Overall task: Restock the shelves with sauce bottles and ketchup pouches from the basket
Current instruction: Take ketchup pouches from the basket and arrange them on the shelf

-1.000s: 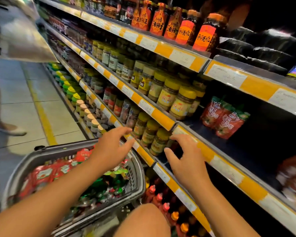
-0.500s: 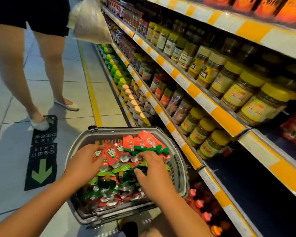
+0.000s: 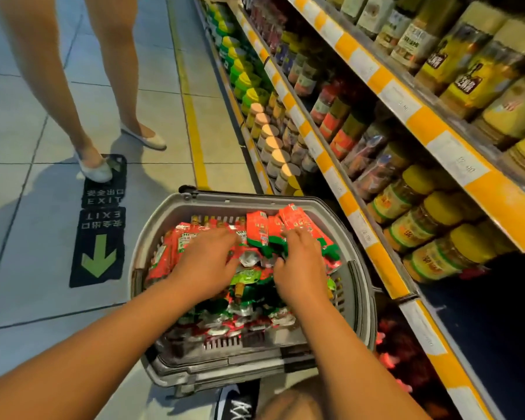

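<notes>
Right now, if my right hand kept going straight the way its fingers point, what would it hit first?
Probably the upright red ketchup pouches leaning at the far end of the grey basket. The right hand already has its fingertips on them, though depth is hard to judge.

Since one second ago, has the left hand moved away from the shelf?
Yes. The left hand was raised beside the jars at the shelf edge; now it is down inside the grey basket, resting on the ketchup pouches, next to the right hand.
</notes>
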`<state>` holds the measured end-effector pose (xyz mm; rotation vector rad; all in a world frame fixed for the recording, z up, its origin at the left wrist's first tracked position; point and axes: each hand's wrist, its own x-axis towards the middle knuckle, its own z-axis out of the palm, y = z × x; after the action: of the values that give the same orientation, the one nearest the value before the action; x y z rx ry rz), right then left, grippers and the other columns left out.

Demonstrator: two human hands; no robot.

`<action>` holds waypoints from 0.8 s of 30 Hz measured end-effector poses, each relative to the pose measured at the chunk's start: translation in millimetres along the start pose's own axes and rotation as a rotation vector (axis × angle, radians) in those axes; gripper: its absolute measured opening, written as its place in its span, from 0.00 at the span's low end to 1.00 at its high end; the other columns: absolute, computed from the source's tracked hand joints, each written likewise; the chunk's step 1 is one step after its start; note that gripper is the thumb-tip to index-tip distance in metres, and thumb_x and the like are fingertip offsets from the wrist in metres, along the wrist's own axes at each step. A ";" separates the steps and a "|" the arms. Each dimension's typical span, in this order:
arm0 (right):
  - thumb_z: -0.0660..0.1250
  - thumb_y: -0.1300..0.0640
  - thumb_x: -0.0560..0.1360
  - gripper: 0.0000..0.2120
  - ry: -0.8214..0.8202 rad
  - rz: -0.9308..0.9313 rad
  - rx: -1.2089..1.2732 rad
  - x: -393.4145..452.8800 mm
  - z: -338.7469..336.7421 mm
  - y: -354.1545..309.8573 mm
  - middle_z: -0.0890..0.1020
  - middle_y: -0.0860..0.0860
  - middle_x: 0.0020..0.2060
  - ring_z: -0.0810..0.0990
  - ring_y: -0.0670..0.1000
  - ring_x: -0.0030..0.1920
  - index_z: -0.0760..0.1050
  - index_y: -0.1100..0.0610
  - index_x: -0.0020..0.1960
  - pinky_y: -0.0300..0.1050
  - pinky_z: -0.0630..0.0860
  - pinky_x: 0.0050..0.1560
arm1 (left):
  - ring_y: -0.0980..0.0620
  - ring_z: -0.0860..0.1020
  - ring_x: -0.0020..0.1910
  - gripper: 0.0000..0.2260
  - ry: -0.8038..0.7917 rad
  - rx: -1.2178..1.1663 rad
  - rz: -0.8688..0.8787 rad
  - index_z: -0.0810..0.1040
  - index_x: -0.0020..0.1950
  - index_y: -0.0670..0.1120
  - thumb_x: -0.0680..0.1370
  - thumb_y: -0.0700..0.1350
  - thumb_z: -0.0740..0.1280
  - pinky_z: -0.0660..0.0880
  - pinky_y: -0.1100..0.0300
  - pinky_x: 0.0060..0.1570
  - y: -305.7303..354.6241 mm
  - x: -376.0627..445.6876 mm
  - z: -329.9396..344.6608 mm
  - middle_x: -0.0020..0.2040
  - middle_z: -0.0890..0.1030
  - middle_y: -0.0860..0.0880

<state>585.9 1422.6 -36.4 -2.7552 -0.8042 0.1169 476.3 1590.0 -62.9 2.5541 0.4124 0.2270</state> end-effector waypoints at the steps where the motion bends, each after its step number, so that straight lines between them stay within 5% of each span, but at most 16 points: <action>1: 0.68 0.59 0.76 0.30 0.005 0.020 -0.015 5.0 2.2 4.6 0.64 0.52 0.77 0.61 0.56 0.76 0.66 0.52 0.77 0.57 0.67 0.74 | 0.45 0.76 0.64 0.17 -0.004 0.008 0.029 0.79 0.66 0.48 0.78 0.49 0.70 0.73 0.48 0.65 4.7 9.5 5.7 0.62 0.79 0.48; 10: 0.70 0.61 0.73 0.42 -0.021 0.141 -0.105 30.7 20.9 49.0 0.58 0.54 0.81 0.57 0.58 0.80 0.54 0.51 0.82 0.60 0.61 0.77 | 0.45 0.58 0.81 0.37 -0.206 0.196 0.089 0.59 0.82 0.51 0.76 0.52 0.70 0.60 0.42 0.78 16.4 65.0 49.9 0.82 0.59 0.47; 15: 0.70 0.61 0.76 0.35 0.081 0.102 -0.127 35.7 28.3 51.2 0.73 0.52 0.70 0.71 0.59 0.69 0.61 0.50 0.79 0.58 0.71 0.67 | 0.46 0.67 0.75 0.34 -0.090 0.123 0.081 0.67 0.79 0.48 0.73 0.47 0.74 0.65 0.47 0.76 17.1 63.3 60.8 0.76 0.71 0.47; 24: 0.67 0.60 0.76 0.29 0.106 0.106 -0.148 27.1 18.5 43.9 0.76 0.51 0.66 0.75 0.58 0.64 0.67 0.50 0.77 0.56 0.73 0.58 | 0.44 0.78 0.61 0.26 0.009 0.069 0.091 0.70 0.72 0.48 0.75 0.49 0.72 0.77 0.47 0.58 24.0 46.3 45.2 0.62 0.80 0.47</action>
<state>628.6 1405.8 -66.4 -2.9142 -0.6647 -0.0710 536.6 1564.3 -84.5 2.6438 0.3130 0.2619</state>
